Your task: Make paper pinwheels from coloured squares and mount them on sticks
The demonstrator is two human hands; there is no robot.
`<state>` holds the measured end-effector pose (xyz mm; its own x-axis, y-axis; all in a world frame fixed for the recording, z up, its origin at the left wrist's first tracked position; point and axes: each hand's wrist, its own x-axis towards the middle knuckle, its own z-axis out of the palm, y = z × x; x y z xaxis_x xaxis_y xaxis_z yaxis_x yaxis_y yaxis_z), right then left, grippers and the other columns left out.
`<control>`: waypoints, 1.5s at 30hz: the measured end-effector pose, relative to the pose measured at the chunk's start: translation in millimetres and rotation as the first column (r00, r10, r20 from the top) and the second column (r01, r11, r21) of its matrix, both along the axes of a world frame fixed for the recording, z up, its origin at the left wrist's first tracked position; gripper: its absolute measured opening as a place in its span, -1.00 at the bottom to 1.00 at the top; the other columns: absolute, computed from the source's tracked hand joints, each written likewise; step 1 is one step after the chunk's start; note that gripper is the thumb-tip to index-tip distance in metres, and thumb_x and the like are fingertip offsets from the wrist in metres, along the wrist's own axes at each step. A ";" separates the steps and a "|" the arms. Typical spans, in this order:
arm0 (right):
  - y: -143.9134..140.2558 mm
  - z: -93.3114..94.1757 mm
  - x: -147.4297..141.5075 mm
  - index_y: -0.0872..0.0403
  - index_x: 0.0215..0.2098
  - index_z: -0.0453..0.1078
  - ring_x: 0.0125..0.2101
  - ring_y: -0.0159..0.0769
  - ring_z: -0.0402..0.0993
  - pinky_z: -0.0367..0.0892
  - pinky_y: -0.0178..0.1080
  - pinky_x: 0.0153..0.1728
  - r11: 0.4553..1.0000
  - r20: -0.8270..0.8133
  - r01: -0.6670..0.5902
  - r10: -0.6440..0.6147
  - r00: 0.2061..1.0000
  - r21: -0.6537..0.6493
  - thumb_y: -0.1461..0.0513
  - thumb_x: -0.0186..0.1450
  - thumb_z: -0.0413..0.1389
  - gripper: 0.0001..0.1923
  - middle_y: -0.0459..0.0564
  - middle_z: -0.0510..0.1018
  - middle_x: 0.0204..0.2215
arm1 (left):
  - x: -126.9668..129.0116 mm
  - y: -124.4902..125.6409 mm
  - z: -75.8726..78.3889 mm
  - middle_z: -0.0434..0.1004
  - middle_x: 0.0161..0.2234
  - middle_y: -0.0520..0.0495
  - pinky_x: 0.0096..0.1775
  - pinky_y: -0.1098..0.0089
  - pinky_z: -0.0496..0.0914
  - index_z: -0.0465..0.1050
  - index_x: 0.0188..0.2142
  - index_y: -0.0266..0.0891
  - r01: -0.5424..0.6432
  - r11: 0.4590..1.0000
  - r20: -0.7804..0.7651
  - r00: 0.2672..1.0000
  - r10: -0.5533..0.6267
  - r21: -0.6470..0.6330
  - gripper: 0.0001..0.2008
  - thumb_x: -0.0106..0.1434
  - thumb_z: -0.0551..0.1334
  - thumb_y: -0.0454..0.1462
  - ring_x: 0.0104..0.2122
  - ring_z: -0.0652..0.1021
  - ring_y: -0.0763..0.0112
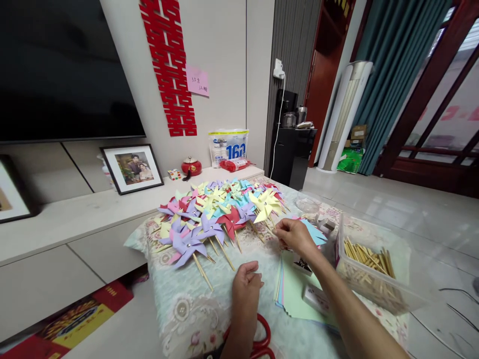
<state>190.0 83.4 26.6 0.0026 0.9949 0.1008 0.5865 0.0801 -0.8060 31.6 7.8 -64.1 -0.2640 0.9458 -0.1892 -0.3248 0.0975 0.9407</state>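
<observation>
My right hand [294, 234] pinches the wooden stick of a pale yellow paper pinwheel [265, 203] at the right side of a large pile. Many paper pinwheels [211, 227] in purple, red, yellow, pink and blue lie heaped on the cloth-covered table, sticks pointing toward me. My left hand [247, 279] rests low in front of the pile, its fingers loosely bent and apart, holding nothing. Partly under my left forearm are red-handled scissors [264, 331]. A stack of coloured paper sheets [295, 296] lies below my right hand.
At right stands a clear plastic box [366, 279] of wooden sticks. A small open box [302, 265] of dark pieces and a white box [315, 298] sit on the paper. Blue paper pieces [314, 232] lie beyond my right wrist. A framed photo [131, 168] leans on the cabinet.
</observation>
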 end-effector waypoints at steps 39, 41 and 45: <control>61.2 74.6 46.7 0.16 -0.22 0.53 -0.39 -0.31 0.58 0.40 -0.32 -0.35 0.984 0.668 0.004 0.117 0.735 -0.177 0.26 0.33 0.16 -0.86 -0.01 0.63 -0.41 | -0.7 1.9 -0.7 0.54 -0.50 -0.04 -0.32 0.27 0.42 0.50 -0.31 -0.28 0.090 0.995 -0.093 0.991 -0.094 -0.041 -0.69 -0.11 0.27 -0.24 -0.49 0.54 0.30; 53.5 77.8 67.5 0.16 -0.31 0.57 -0.39 -0.28 0.59 0.33 -0.35 -0.39 0.988 0.703 -0.003 0.114 0.702 -0.156 0.34 0.24 0.18 -0.89 0.01 0.64 -0.45 | -1.7 2.0 0.0 0.53 -0.54 -0.01 -0.30 0.27 0.42 0.51 -0.29 -0.28 0.117 0.992 -0.094 0.988 -0.121 -0.045 -0.68 -0.10 0.28 -0.24 -0.49 0.54 0.29; 39.9 63.7 97.8 0.11 -0.33 0.60 -0.29 -0.23 0.58 0.30 -0.35 -0.35 0.978 0.754 -0.067 0.197 0.627 -0.200 0.37 0.13 0.21 -0.84 -0.01 0.68 -0.35 | -0.9 1.6 1.6 0.52 -0.57 0.01 -0.31 0.26 0.43 0.51 -0.33 -0.26 0.090 0.995 -0.088 0.992 -0.094 -0.041 -0.70 -0.12 0.29 -0.23 -0.50 0.54 0.29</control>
